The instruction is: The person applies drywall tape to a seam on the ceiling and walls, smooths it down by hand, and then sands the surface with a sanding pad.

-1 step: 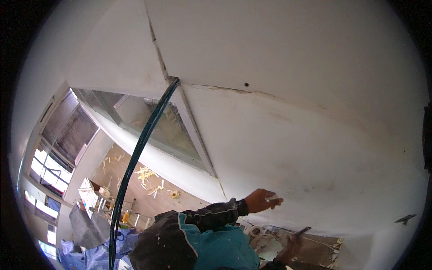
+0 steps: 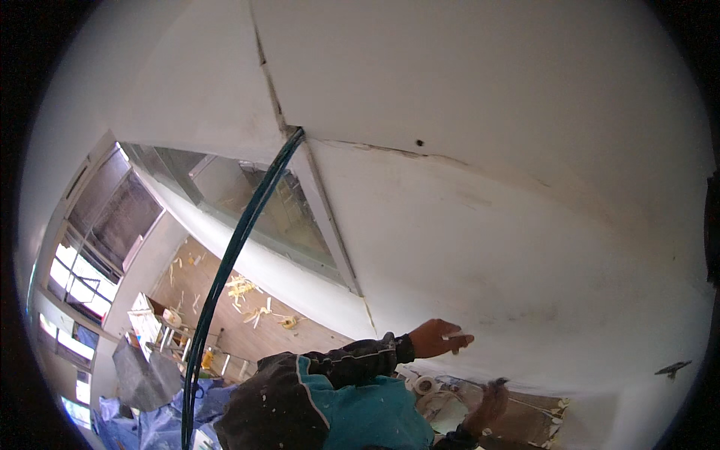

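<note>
Head view: left hand [image 2: 440, 338] extended at the lower part of the white wall [image 2: 540, 255], fingers part-bent with a gap between them; pale bit at the fingertips, can't tell if it's gripped or if the fingers touch the wall. Right hand [image 2: 487, 409] sits lower, blurred, dark tip on its end; can't tell finger or tool, or spread vs closed. Wall fills the right side, grey smudges near the left hand, cracked seam higher up, small dark hole [image 2: 419, 142] just above the seam, dark fitting [image 2: 673, 369] low at far right. Dark green cable bundle [image 2: 240, 236] exits by the top corner of the glazed opening [image 2: 277, 214] and runs down past the left sleeve [image 2: 360, 360], apart from it. Floor [image 2: 196, 279] carries yellow strips [image 2: 241, 289] near its edge along the wall, blue sheeting [image 2: 154, 416] bunched at lower left. Pale roll [image 2: 424, 385] just below the left hand
</note>
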`<act>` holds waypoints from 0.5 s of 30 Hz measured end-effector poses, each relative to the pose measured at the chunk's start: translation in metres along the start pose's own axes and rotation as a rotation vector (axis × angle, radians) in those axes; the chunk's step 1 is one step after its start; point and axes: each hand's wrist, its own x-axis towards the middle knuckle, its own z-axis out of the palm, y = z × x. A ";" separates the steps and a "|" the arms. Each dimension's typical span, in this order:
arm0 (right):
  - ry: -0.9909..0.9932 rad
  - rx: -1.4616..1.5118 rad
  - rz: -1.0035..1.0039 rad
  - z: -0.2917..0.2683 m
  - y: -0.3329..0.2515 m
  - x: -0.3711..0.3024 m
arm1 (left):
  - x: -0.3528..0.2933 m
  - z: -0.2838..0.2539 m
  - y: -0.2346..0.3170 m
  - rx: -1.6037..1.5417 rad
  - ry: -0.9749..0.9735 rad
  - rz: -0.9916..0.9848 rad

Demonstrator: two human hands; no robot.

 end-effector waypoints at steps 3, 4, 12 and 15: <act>0.044 0.099 0.085 0.005 -0.122 0.090 | -0.006 0.001 -0.007 -0.153 -0.206 -0.112; 0.070 0.123 -0.079 0.006 -0.138 0.106 | -0.009 -0.002 -0.013 -0.287 -0.321 -0.164; -0.038 0.224 -0.473 0.049 -0.168 0.146 | -0.027 -0.022 0.011 -0.315 -0.259 -0.248; -0.048 0.311 -0.399 0.078 -0.157 0.138 | -0.018 -0.011 -0.033 -0.170 -0.008 -0.079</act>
